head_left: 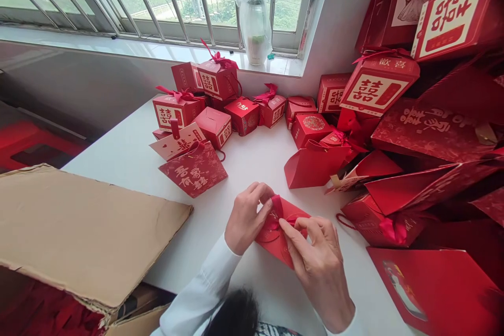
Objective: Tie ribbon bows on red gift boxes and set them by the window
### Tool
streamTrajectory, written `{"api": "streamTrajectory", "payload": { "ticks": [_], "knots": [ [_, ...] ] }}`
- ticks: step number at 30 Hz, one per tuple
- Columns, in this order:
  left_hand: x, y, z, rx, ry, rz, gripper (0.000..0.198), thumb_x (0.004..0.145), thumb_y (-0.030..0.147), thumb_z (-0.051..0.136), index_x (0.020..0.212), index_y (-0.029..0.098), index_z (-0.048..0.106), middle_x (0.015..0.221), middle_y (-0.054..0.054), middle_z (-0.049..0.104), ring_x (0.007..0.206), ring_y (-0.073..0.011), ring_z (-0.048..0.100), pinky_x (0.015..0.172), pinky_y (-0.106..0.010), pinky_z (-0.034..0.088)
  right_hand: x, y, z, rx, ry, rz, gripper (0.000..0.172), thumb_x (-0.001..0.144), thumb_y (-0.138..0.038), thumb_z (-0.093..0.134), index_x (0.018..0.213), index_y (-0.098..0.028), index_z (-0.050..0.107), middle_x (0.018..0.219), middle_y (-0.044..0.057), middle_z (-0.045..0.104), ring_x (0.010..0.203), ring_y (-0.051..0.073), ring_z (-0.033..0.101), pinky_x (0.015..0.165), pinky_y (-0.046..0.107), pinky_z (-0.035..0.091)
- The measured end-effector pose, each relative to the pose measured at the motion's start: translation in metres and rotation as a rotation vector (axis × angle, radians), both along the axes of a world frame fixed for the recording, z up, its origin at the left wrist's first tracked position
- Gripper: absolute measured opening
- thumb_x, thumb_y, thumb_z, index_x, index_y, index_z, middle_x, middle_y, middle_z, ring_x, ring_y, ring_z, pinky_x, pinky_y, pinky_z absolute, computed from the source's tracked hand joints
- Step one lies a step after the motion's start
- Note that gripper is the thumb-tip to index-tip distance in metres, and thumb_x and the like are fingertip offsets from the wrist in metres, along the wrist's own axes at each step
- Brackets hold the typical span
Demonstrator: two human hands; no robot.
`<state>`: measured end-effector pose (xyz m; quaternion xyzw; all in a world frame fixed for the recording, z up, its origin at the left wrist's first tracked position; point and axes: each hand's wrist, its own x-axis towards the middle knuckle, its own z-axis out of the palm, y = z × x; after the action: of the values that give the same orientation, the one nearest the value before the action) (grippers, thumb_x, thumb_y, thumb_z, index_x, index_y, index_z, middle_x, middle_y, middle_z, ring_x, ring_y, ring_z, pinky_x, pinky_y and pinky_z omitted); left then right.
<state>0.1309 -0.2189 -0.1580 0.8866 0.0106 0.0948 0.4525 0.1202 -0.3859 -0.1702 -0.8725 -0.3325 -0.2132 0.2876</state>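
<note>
**Crimson ribbon (276, 203) under both hands, atop a red cardboard box**

Red cardboard, marked with curved lines, forms the box (275, 248) on the smooth white table (255, 160), directly in front of the person. It lies at a slant, with the ribbon across its upper face. The left hand (249, 218) comes in from its left side, thumb and index finger closed on a loop of the ribbon. The right hand (318, 254) leans over the opposite side, its fingers bent and one fingertip against the ribbon near the middle of the box; whether that hand nips the ribbon or only presses it, one cannot tell. A white long sleeve (199, 286) covers the left forearm.

Beyond the hands, small red cardboard boxes, some tied with bows, cluster along the table's far side. In front of the left cluster leans a dark red patterned paper bag (192, 170) with pale characters. To the right rises a crowded heap of red boxes and bags, among them a red box with a cream label (378, 90); nearer lies a plain red bag (444, 283) with a see-through window.

At the left, a brown corrugated carton (86, 226) holds red contents. A plastic-wrapped bottle (256, 42) stands on the sill before a metal-barred window (177, 2).
</note>
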Motion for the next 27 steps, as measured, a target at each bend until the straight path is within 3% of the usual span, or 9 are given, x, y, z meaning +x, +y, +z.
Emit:
{"api": "streamTrajectory", "payload": {
  "ticks": [9,12,15,19,22,27],
  "knots": [
    [0.0,-0.002,-0.006,-0.047,0.013,0.046,0.014,0.087,0.019,0.045,0.078,0.018,0.055,0.079,-0.001,0.059,0.072,-0.0134,0.056,0.068,-0.026,0.048,-0.002,-0.001,0.002,0.036,0.049,0.008,0.033,0.087,-0.006,0.052,0.115,-0.02,0.064,0.09,0.008,0.058,0.086,0.021,0.047,0.08,0.039,0.045],
    [-0.006,0.005,0.001,-0.054,0.064,0.006,0.013,0.089,0.024,0.046,0.096,0.019,0.056,0.085,-0.002,0.061,0.076,-0.0137,0.058,0.067,-0.026,0.049,-0.001,-0.01,0.005,0.108,0.076,-0.051,0.034,0.088,-0.011,0.053,0.12,-0.022,0.059,0.096,0.007,0.058,0.089,0.021,0.05,0.083,0.037,0.044],
    [-0.016,0.012,0.011,-0.017,0.041,0.074,0.02,0.089,0.025,0.046,0.108,0.02,0.051,0.093,-0.004,0.061,0.083,-0.0149,0.06,0.069,-0.027,0.05,0.0,-0.026,0.005,0.204,0.093,-0.174,0.028,0.09,-0.017,0.052,0.116,-0.024,0.058,0.098,0.005,0.062,0.089,0.02,0.055,0.084,0.035,0.044],
    [-0.029,0.013,0.021,0.125,-0.03,0.112,0.013,0.09,0.028,0.047,0.09,0.02,0.057,0.09,-0.003,0.063,0.082,-0.0161,0.058,0.07,-0.027,0.048,-0.006,-0.047,-0.003,0.274,0.228,-0.291,0.019,0.089,-0.028,0.055,0.108,-0.023,0.059,0.088,0.004,0.066,0.08,0.018,0.061,0.073,0.028,0.046],
    [-0.037,0.008,0.02,0.144,0.031,0.03,0.016,0.09,0.032,0.05,0.086,0.02,0.06,0.09,-0.003,0.063,0.081,-0.0165,0.058,0.073,-0.028,0.047,-0.018,-0.051,-0.011,0.329,0.381,-0.244,0.021,0.087,-0.036,0.057,0.103,-0.023,0.059,0.075,0.001,0.063,0.069,0.017,0.061,0.068,0.028,0.048],
    [-0.048,0.006,0.013,0.014,0.127,0.083,0.016,0.088,0.033,0.053,0.092,0.02,0.06,0.091,-0.002,0.065,0.077,-0.0149,0.058,0.069,-0.026,0.046,-0.036,-0.036,-0.016,0.444,0.643,-0.147,0.021,0.085,-0.038,0.058,0.101,-0.025,0.055,0.065,-0.003,0.06,0.061,0.015,0.06,0.065,0.025,0.048]
  ]
}}
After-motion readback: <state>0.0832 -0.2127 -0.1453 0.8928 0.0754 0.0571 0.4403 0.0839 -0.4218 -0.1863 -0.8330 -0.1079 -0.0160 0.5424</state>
